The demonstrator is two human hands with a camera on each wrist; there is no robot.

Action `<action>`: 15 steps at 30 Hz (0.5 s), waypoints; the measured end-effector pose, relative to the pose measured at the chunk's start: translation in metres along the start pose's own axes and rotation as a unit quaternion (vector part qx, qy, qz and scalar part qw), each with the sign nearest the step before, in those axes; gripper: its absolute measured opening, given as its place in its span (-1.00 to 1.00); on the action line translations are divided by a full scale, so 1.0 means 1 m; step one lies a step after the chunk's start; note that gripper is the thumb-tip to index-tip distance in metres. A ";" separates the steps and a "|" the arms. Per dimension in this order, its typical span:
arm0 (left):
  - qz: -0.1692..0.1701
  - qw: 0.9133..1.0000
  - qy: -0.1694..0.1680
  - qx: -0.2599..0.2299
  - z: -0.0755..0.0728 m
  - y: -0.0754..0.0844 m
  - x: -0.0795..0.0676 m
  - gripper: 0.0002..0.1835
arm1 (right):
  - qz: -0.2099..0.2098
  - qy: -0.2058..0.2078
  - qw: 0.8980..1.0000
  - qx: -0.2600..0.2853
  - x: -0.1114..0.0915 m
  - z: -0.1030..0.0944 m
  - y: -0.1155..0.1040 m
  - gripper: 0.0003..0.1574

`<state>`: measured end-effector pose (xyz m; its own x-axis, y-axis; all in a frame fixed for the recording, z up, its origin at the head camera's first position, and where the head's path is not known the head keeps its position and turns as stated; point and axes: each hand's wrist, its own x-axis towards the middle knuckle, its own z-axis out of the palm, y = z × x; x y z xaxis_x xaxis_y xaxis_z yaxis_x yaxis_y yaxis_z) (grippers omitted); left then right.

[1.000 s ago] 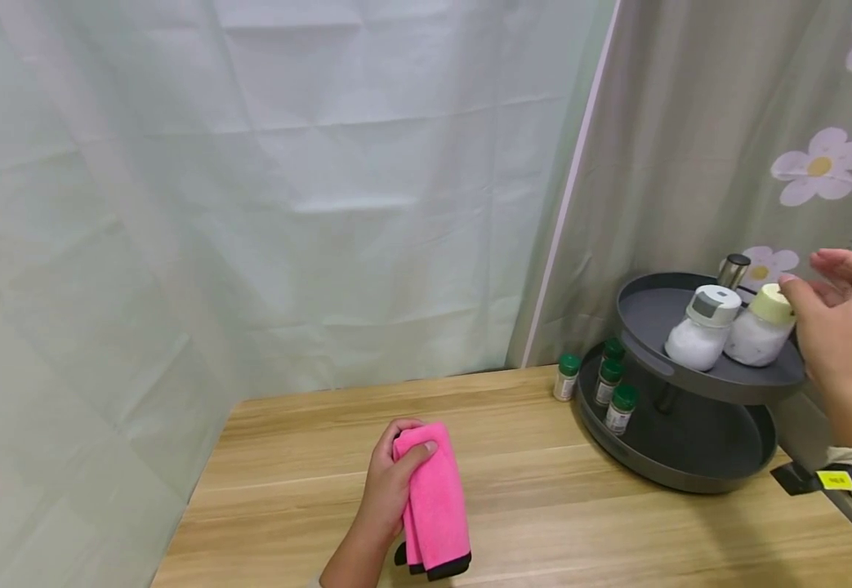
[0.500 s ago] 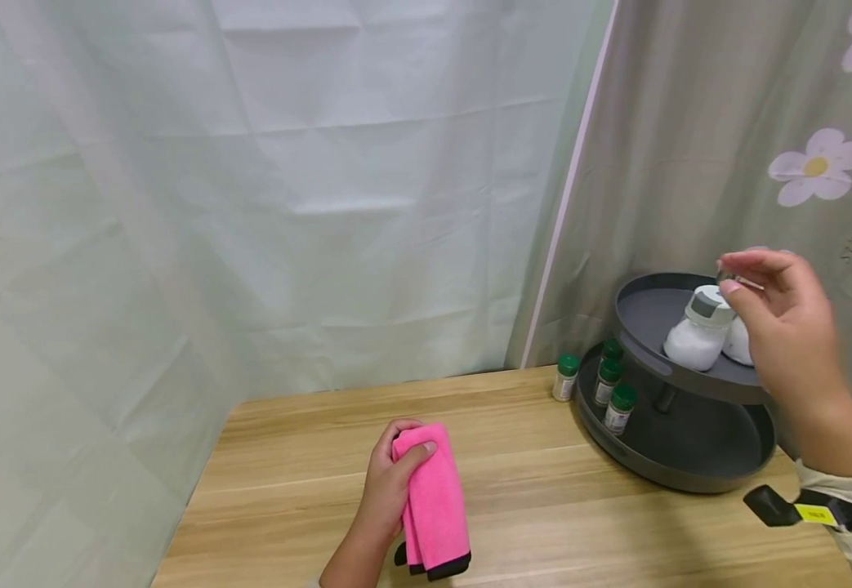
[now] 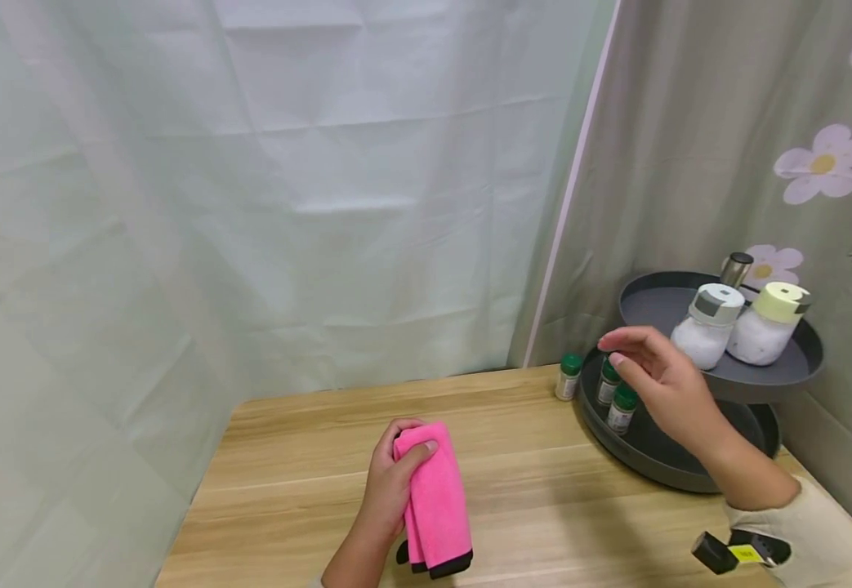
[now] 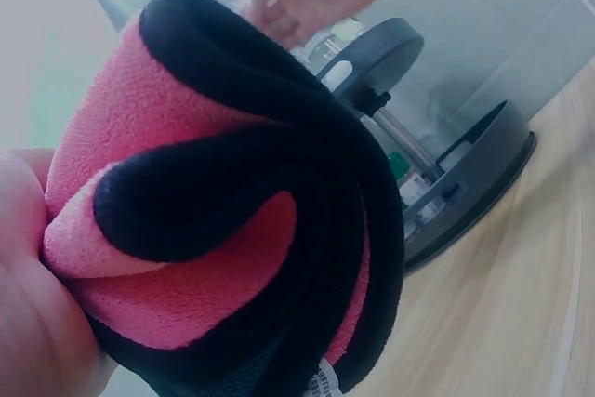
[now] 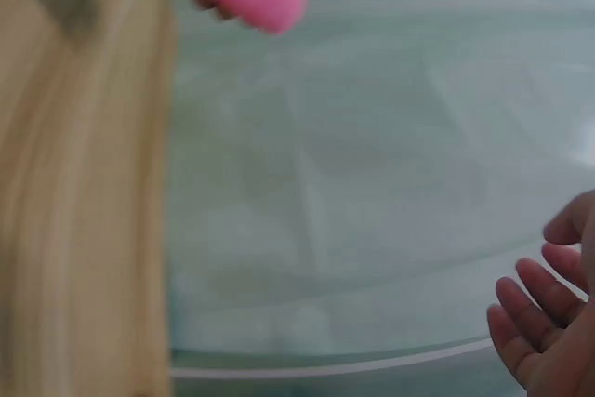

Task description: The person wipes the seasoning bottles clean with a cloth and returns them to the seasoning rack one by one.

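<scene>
My left hand (image 3: 389, 482) grips a folded pink cloth (image 3: 436, 506) with black edging, thumb pressed on its front, above the table. Seen from the left wrist, the cloth's (image 4: 130, 118) black-edged folds fill the middle. My right hand (image 3: 664, 388) is in the air in front of the two-tier grey turntable rack (image 3: 661, 465), fingers loosely bent with nothing between them. It covers part of both tiers. Behind its fingertips are small green-capped spice jars (image 3: 622, 408) on the lower tier. In the right wrist view the right hand's (image 5: 558, 313) fingers are spread and hold nothing.
On the upper tier stand a white-lidded jar (image 3: 705, 327) and a yellow-lidded jar (image 3: 764, 327), both with white contents. A dark-topped metal post (image 3: 736, 268) rises behind them. One green-capped jar (image 3: 568, 377) stands on the wooden table (image 3: 308, 441) beside the rack. Curtains hang behind.
My right hand has moved left and down from beside the yellow-lidded jar, past the white-lidded one, to the rack's front left. The left hand and cloth have stayed in place.
</scene>
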<state>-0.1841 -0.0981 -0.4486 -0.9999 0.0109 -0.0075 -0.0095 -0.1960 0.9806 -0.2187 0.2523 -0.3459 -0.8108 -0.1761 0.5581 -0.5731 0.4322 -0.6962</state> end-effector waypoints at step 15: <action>-0.007 1.000 0.008 0.004 0.003 -0.002 0.000 -0.61 | 0.145 -0.086 0.982 -0.083 0.014 0.053 0.093 -0.41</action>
<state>-0.1843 -0.0950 -0.4499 -0.9997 -0.0011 -0.0242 -0.0236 -0.1887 0.9818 -0.2895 0.2432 -0.4265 -0.9532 -0.1660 0.2528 -0.3001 0.6219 -0.7233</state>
